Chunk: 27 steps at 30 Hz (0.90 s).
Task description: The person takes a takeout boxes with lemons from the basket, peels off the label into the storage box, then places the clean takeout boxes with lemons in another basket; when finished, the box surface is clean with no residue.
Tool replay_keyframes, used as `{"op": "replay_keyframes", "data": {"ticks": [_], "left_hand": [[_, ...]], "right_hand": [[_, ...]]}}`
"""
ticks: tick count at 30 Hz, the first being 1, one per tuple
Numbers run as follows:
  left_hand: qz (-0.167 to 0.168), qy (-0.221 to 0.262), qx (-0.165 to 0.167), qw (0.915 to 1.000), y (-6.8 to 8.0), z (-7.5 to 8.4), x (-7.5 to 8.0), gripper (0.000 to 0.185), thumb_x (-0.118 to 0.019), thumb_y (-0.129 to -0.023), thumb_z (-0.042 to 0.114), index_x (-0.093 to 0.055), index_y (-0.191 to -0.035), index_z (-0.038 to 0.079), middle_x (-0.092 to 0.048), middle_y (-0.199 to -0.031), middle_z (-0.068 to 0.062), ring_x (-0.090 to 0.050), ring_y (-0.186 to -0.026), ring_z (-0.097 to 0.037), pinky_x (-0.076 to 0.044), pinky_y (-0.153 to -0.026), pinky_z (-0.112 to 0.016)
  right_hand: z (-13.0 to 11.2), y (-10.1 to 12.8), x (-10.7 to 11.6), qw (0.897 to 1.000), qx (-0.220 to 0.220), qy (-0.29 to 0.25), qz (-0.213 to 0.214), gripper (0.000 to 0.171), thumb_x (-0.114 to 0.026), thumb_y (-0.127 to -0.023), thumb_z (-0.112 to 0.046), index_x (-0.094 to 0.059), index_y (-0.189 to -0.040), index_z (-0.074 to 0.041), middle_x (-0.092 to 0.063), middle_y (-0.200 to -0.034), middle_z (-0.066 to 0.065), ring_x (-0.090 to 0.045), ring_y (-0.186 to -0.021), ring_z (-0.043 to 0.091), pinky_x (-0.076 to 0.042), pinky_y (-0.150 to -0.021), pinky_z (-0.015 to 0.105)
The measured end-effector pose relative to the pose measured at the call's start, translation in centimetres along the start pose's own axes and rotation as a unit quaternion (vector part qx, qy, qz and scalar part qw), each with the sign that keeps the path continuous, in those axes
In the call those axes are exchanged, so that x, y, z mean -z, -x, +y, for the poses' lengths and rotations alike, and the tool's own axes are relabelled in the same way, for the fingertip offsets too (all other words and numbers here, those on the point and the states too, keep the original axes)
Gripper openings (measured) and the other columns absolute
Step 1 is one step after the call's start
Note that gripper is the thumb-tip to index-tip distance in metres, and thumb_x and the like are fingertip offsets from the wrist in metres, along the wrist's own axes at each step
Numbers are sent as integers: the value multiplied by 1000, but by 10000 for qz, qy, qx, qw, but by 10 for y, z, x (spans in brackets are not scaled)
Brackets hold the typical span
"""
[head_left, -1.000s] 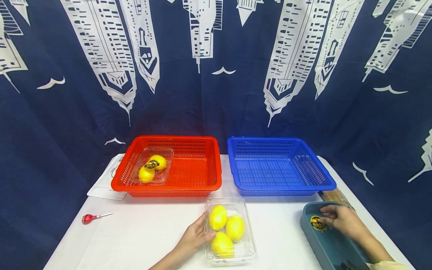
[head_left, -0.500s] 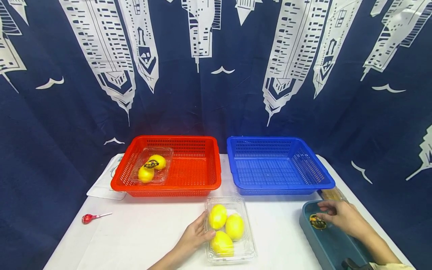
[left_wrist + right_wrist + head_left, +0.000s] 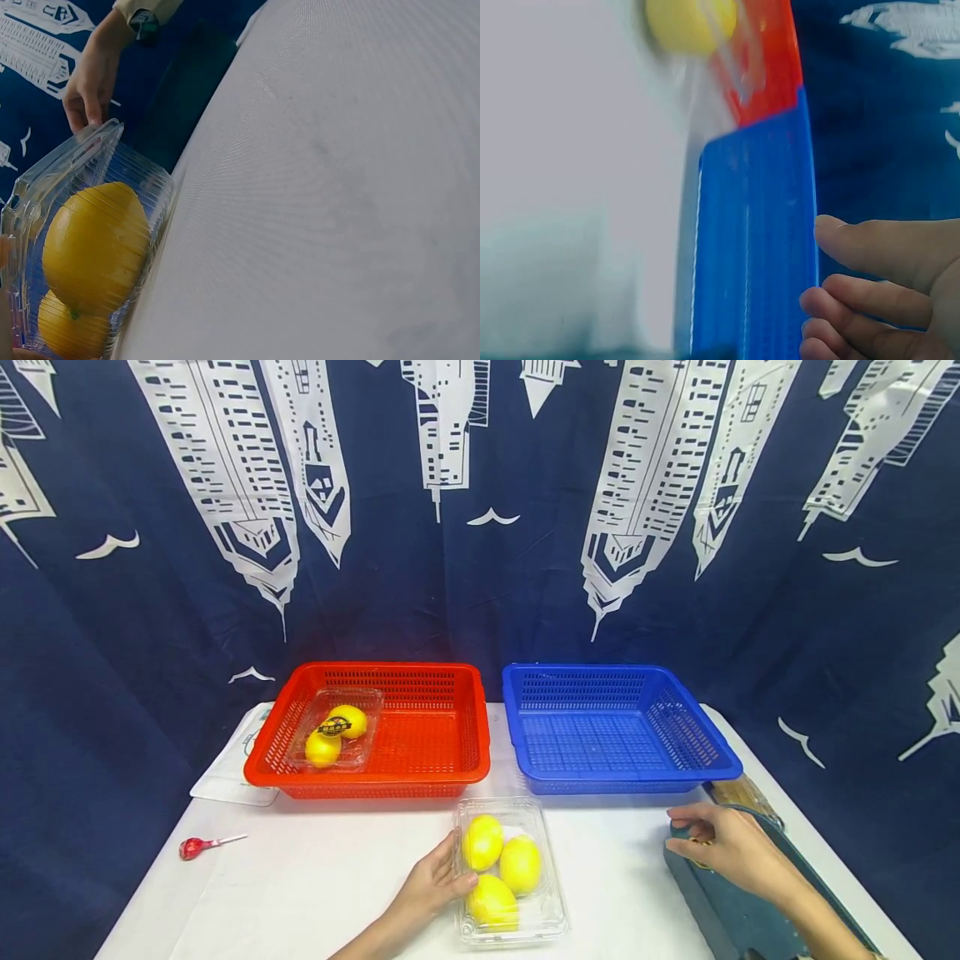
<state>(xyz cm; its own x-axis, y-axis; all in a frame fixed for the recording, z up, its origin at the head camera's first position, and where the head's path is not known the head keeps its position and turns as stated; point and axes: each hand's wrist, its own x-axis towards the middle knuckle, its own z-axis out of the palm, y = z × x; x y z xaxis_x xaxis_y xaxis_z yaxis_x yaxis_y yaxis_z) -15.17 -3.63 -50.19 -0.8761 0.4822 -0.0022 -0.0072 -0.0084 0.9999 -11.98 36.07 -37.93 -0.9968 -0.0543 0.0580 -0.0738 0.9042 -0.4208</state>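
My left hand [image 3: 438,881] holds the left side of a clear plastic clamshell box [image 3: 553,893] on the white table. Inside are several yellow lemons [image 3: 492,902]; two show large through the ribbed plastic in the left wrist view, where only slivers of this hand appear. At the right, my right hand [image 3: 738,852] hovers over the teal tray [image 3: 757,910], fingers bent and thumb apart from them. A black-and-gold round sticker [image 3: 699,864] shows in part behind its fingertips. In the right wrist view, nothing shows between thumb and fingers.
A red basket [image 3: 420,789] at the back left contains another labelled clear box [image 3: 371,702] with lemons. Beside it stands a blue basket [image 3: 622,787]. A red lollipop [image 3: 192,848] lies at the left, and a brown item [image 3: 738,793] sits behind the tray.
My right hand has shifted left over the tray and now covers most of the sticker, which was in plain sight before. The left hand and box have stayed put.
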Motion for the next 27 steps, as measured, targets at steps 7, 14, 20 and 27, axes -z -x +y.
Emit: {"op": "replay_keyframes", "data": {"ticks": [7, 14, 20, 27], "left_hand": [[11, 47, -22, 10000, 0, -1, 0, 86, -63, -93, 25, -12, -150, -13, -12, -156, -34, -19, -143, -50, -27, -115, -47], [9, 80, -21, 10000, -1, -2, 0, 87, -64, -93, 25, -11, -150, -14, -12, -156, -35, -19, -143, -50, -27, -114, -47], [-12, 120, -8, 9999, -1, -2, 0, 87, -65, -93, 24, -11, -149, -15, -11, -156, -35, -19, -143, -50, -28, -114, -45], [14, 81, 0, 10000, 0, -1, 0, 85, -64, -93, 22, -11, -149, -14, -11, -156, -34, -18, -143, -50, -26, -114, -47]], "right_hand": [[-26, 4, -7, 9986, 300, -434, -52, 44, -79, -79, -32, -69, -114, -7, -72, -99, -4, -57, -79, -3, -52, -66, 21], [-46, 7, -19, 9948, 553, -850, -99, 42, -79, -80, -29, -68, -115, -8, -71, -101, -4, -59, -81, -2, -55, -72, 23], [-53, 9, -30, 9905, 688, -1179, -190, 42, -79, -80, -26, -68, -115, -6, -71, -99, -2, -58, -80, -3, -54, -71, 22], [-65, 9, -47, 9845, 762, -1556, -287, 44, -81, -78, -26, -68, -114, -4, -71, -96, 0, -57, -78, -2, -54, -70, 21]]}}
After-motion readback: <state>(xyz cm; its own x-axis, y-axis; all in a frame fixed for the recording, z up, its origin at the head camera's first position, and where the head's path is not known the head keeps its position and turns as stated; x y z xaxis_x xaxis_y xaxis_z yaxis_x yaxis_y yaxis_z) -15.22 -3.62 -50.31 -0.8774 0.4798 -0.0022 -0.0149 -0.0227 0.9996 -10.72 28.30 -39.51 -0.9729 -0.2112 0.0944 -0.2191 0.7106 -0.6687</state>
